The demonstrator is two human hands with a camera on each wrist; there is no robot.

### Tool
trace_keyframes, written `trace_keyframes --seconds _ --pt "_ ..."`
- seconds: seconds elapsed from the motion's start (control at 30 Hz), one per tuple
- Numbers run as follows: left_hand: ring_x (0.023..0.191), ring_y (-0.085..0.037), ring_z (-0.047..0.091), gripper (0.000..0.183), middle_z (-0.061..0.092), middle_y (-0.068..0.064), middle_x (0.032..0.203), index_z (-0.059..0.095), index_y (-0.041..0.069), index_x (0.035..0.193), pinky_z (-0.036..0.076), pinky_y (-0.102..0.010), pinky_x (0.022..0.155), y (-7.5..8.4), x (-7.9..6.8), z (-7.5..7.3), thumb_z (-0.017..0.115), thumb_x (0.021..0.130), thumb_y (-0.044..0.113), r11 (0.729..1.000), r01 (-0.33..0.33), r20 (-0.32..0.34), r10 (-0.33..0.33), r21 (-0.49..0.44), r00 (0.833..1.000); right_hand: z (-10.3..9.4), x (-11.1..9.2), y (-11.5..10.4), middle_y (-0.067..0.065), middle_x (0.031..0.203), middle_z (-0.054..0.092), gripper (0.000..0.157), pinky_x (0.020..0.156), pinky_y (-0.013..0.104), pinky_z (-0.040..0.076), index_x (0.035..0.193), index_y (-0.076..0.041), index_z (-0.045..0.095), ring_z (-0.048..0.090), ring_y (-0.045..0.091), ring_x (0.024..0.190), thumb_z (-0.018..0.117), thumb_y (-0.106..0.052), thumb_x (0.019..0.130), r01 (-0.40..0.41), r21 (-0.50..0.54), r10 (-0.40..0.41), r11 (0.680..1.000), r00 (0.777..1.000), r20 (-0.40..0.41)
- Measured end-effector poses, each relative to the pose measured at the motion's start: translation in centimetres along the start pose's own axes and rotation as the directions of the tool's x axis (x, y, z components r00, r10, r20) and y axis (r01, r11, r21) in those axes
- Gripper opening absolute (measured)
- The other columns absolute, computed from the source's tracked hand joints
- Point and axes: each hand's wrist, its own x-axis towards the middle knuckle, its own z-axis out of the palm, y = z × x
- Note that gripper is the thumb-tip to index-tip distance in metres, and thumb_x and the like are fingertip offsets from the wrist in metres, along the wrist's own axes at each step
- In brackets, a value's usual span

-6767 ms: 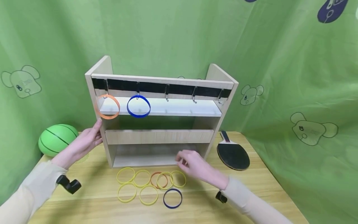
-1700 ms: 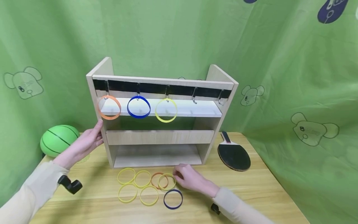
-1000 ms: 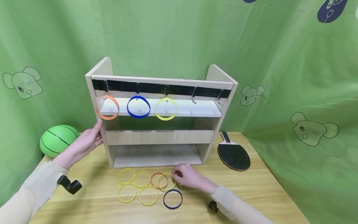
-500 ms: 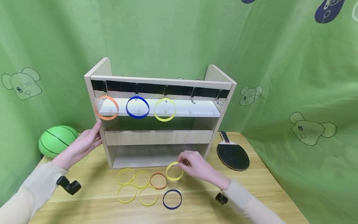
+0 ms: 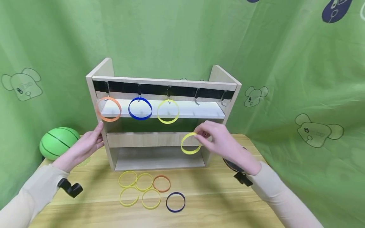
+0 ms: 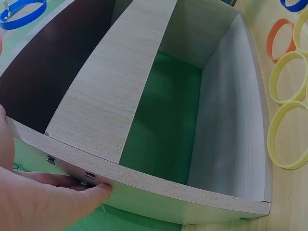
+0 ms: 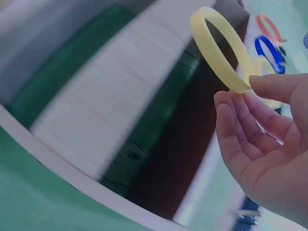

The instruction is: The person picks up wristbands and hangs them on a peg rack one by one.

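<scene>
My right hand [image 5: 218, 139] pinches a yellow wristband [image 5: 189, 153] between thumb and fingertips, in front of the right part of a wooden shelf unit [image 5: 159, 140]. In the right wrist view the held wristband [image 7: 211, 50] tilts up from the fingertips. My left hand [image 5: 85, 145] rests against the unit's left side panel, thumb near its front edge. From the unit's hooks hang an orange wristband [image 5: 109, 120], a blue wristband [image 5: 140, 118] and another yellow wristband [image 5: 168, 122]. Further right are two more hooks, the nearer one [image 5: 196, 101] above and slightly right of the held wristband.
Several yellow wristbands [image 5: 152, 207], an orange one [image 5: 162, 191] and a dark blue one [image 5: 175, 211] lie on the wooden table before the unit. A green ball [image 5: 58, 142] sits at left. My right forearm largely covers a table tennis bat [image 5: 232, 166].
A yellow wristband came onto the third hook earlier. My right hand then picked another yellow one off the table, from over the orange one, and raised it rightward. The left hand stays put.
</scene>
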Motion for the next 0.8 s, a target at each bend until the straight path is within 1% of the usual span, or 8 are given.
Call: trace_keyframes --seconds 0.1,0.2,0.33,0.47,0.63,0.7,0.8 --pt "0.151 -0.048 -0.005 0.096 -0.014 -0.032 0.16 -0.015 -0.009 0.151 0.002 -0.057 0.126 0.0 -0.1 0.0 0.02 0.1 0.064 1.0 0.004 -0.001 -0.004 0.002 1.0 -1.6 1.0 -0.1 0.005 0.081 0.07 0.005 0.063 0.018 0.06 0.09 -0.004 0.069 0.064 0.009 0.071 0.074 -0.004 0.086 0.039 -0.055 -0.04 0.998 0.999 -0.031" --pt "0.151 -0.048 -0.006 0.097 -0.014 -0.032 0.16 -0.015 -0.01 0.151 0.002 -0.057 0.126 0.1 -0.1 0.0 0.02 0.1 0.065 1.0 0.006 -0.005 -0.006 0.004 1.0 -3.0 1.8 -0.1 0.004 0.08 0.071 0.005 0.063 0.02 0.06 0.089 -0.004 0.07 0.063 0.008 0.071 0.074 -0.003 0.086 0.053 -0.095 -0.059 0.994 0.996 -0.065" --pt "0.151 -0.049 -0.005 0.098 -0.014 -0.034 0.159 -0.015 -0.011 0.15 0.002 -0.057 0.126 0.2 0.0 0.1 0.02 0.1 0.065 1.0 0.005 -0.008 -0.005 -0.001 1.0 -4.7 2.6 0.1 0.004 0.083 0.071 0.004 0.063 0.023 0.061 0.091 -0.005 0.071 0.064 0.009 0.072 0.073 -0.003 0.087 0.029 -0.129 -0.043 0.991 0.993 -0.106" --pt "0.151 -0.049 -0.005 0.098 -0.013 -0.035 0.159 -0.015 -0.014 0.149 0.002 -0.056 0.126 0.2 0.0 0.2 0.02 0.1 0.064 1.0 0.001 -0.011 -0.001 -0.005 1.0 -6.0 3.5 0.2 0.004 0.086 0.071 0.005 0.064 0.02 0.06 0.093 -0.005 0.071 0.064 0.009 0.074 0.072 -0.006 0.089 0.001 -0.156 -0.023 0.988 0.991 -0.135" --pt "0.151 -0.049 -0.004 0.098 -0.012 -0.035 0.159 -0.013 -0.014 0.149 0.003 -0.057 0.126 0.1 0.0 0.2 0.02 0.1 0.064 1.0 -0.002 -0.011 0.002 0.002 1.0 -6.5 4.5 0.1 0.003 0.085 0.071 0.005 0.066 0.013 0.057 0.094 -0.005 0.072 0.063 0.008 0.074 0.072 -0.006 0.089 -0.022 -0.15 -0.002 0.988 0.988 -0.157" --pt "0.151 -0.049 -0.004 0.097 -0.012 -0.035 0.159 -0.013 -0.014 0.149 0.003 -0.057 0.126 0.1 -0.1 0.2 0.02 0.1 0.064 1.0 -0.003 -0.011 0.003 0.002 1.0 -6.4 4.8 0.1 0.003 0.085 0.071 0.005 0.066 0.014 0.057 0.094 -0.005 0.072 0.063 0.008 0.074 0.071 -0.005 0.089 -0.02 -0.138 -0.002 0.99 0.988 -0.157" --pt "0.151 -0.049 -0.005 0.097 -0.012 -0.035 0.159 -0.014 -0.014 0.149 0.002 -0.057 0.126 0.1 -0.1 0.2 0.02 0.101 0.064 1.0 -0.004 -0.013 0.004 -0.001 1.0 -6.1 5.3 0.3 0.004 0.085 0.071 0.005 0.066 0.018 0.058 0.094 -0.005 0.072 0.064 0.01 0.074 0.07 -0.003 0.09 -0.016 -0.124 -0.001 0.992 0.99 -0.142"
